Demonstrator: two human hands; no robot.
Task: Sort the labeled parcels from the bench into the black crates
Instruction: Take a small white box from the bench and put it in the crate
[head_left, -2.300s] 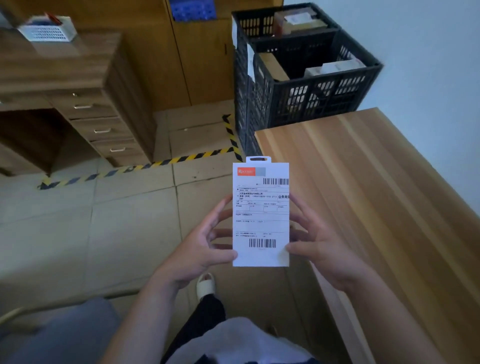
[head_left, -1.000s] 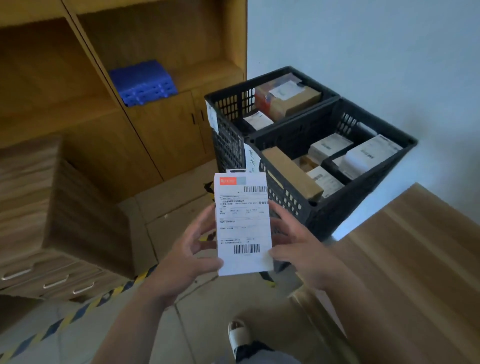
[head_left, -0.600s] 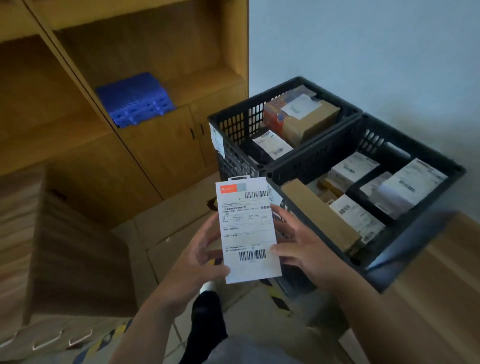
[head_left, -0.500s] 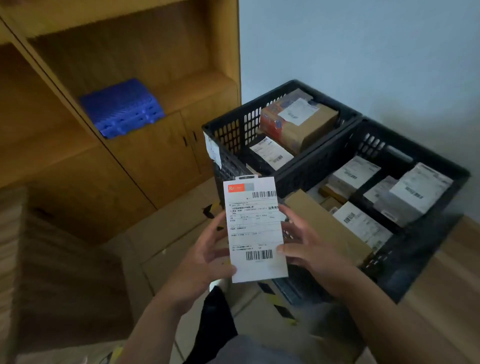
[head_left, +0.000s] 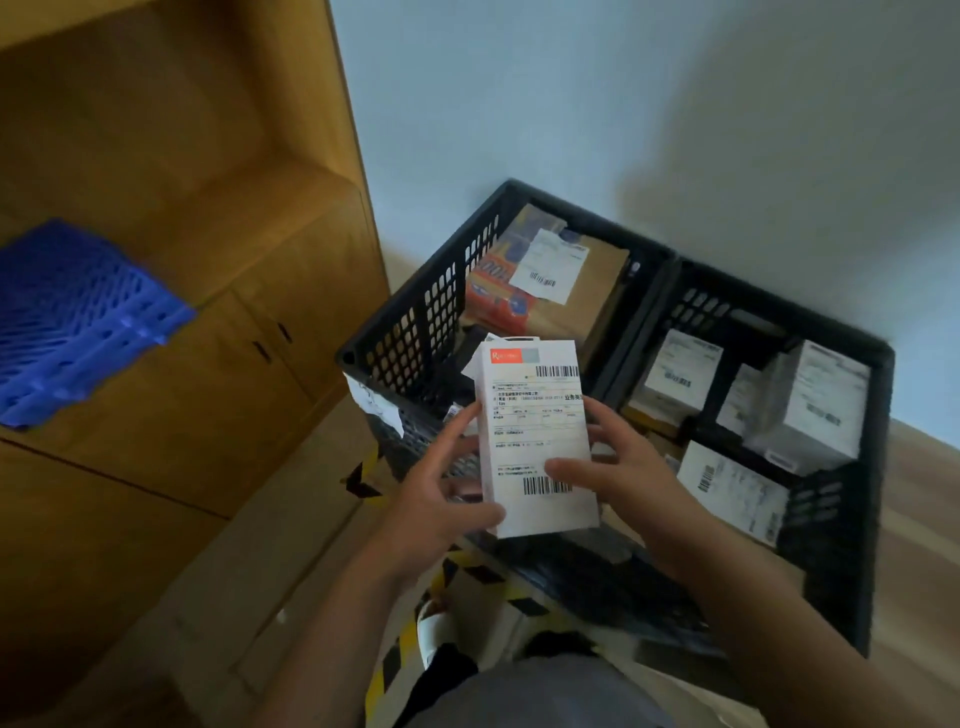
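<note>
The parcel (head_left: 537, 441), a flat white box with a shipping label facing up, is sitting between both hands, held in the air over the near edge of the left crate (head_left: 415, 332). An orange logo patch and a barcode are showing along the label's top, a second barcode near its bottom. The left hand (head_left: 441, 499) is gripping the parcel's left edge, thumb lying across the lower left corner and fingers curling behind. The right hand (head_left: 618, 467) is gripping the right edge, thumb pressing on the label just above the lower barcode, fingers reaching behind.

Two black crates are standing side by side against the pale wall (head_left: 623, 114). The left crate is holding a brown box (head_left: 576, 291) with a white label and orange-and-blue print on its side; a paper tag (head_left: 376, 408) is hanging on the crate's outer front wall. The right crate (head_left: 872, 467) is holding several white labelled boxes (head_left: 810, 405), some upright and some lying flat.

A wooden cabinet (head_left: 249, 338) is standing to the left, with a blue plastic tray (head_left: 78, 322) lying on its shelf. Yellow-and-black tape (head_left: 395, 654) is running along the floor below the hands, and a white shoe (head_left: 434, 634) is showing beside it. A wood surface (head_left: 919, 519) is showing at the right edge, beyond the crates.
</note>
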